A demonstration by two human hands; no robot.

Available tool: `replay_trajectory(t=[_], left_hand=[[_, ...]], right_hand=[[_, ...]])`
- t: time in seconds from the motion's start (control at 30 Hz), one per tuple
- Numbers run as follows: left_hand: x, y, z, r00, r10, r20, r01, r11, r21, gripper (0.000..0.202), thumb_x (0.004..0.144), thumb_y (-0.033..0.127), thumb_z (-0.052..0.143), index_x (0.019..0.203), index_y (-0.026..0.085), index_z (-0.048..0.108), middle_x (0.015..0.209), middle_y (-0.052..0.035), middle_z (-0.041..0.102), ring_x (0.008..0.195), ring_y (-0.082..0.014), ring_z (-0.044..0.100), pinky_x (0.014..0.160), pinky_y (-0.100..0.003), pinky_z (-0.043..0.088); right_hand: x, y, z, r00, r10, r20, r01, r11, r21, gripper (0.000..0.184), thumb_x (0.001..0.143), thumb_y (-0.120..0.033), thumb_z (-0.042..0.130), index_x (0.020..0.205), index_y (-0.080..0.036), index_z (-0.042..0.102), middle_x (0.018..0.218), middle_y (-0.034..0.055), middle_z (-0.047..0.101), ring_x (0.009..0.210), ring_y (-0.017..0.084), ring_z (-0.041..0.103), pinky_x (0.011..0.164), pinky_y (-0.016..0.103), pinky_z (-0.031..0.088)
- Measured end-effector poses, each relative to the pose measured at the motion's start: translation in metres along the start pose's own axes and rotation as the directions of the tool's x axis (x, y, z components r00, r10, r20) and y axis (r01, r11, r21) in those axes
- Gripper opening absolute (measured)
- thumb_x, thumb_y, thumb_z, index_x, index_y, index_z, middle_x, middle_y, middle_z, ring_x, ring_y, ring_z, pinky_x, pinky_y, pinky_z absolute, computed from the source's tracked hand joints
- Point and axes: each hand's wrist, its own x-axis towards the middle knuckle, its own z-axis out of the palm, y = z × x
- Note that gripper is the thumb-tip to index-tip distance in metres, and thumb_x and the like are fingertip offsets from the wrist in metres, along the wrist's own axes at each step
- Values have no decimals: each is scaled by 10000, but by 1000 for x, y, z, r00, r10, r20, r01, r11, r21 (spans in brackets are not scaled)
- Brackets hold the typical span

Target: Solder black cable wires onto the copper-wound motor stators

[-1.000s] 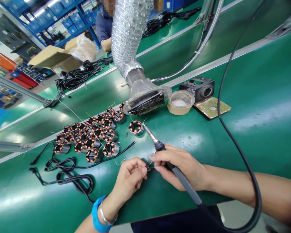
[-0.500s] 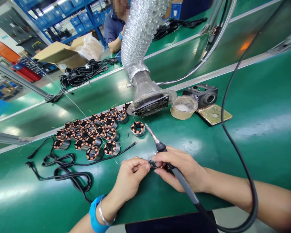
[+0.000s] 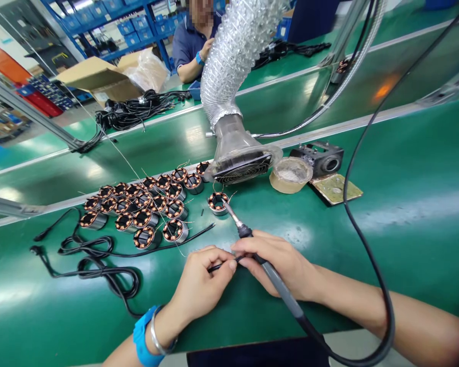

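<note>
My left hand (image 3: 208, 279) pinches a black cable (image 3: 214, 267) between thumb and forefinger, near the front of the bench. Its end runs toward my right hand (image 3: 281, 265), whose fingertips meet it there. That right hand is closed around a soldering iron (image 3: 274, 283), its metal tip pointing up and left. In the picture the tip overlaps a single copper-wound stator (image 3: 219, 208); whether they touch I cannot tell. Left of that one, several more stators (image 3: 175, 232) stand in rows with thin wire ends sticking out.
A fume extractor hood (image 3: 243, 165) hangs from a silver duct over the bench. To its right are a round tub (image 3: 290, 176), a black iron stand (image 3: 321, 158) and a flat sponge tray (image 3: 338, 187). Black power cords (image 3: 99, 270) lie left. A co-worker (image 3: 193, 46) sits beyond.
The iron's tip has shifted left, from beside the single stator to overlapping it. The black cable now shows more clearly in my left fingers. The whole view has shifted slightly.
</note>
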Motion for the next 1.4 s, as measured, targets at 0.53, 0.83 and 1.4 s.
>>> replay_trajectory(t=[0.53, 0.83, 1.4], left_hand=[[-6, -4, 6, 996, 78, -31, -76, 994, 79, 234, 932, 289, 507, 811, 171, 668, 708, -9, 600, 613, -122, 496, 597, -233, 379], [-25, 5, 15, 987, 157, -28, -151, 977, 150, 63, 899, 228, 534, 877, 185, 575, 733, -10, 564, 635, -139, 510, 611, -257, 419], [71, 3, -9, 903, 420, -88, -138, 479, 867, 208, 920, 145, 494, 968, 140, 696, 978, -110, 566, 909, -243, 546, 773, -362, 511]], right_hand=[[6, -7, -5, 996, 78, 43, -80, 996, 49, 328, 875, -96, 528, 1192, -179, 527, 891, 44, 661, 753, 145, 605, 680, 257, 529], [-6, -9, 11, 998, 54, -39, -58, 993, -105, 300, 865, -29, 452, 1096, -206, 523, 839, 31, 641, 645, 151, 498, 580, 268, 453], [-23, 0, -12, 994, -78, -73, 72, 994, -84, 336, 807, -164, 572, 1136, -184, 511, 734, 27, 674, 997, 247, 715, 733, 306, 612]])
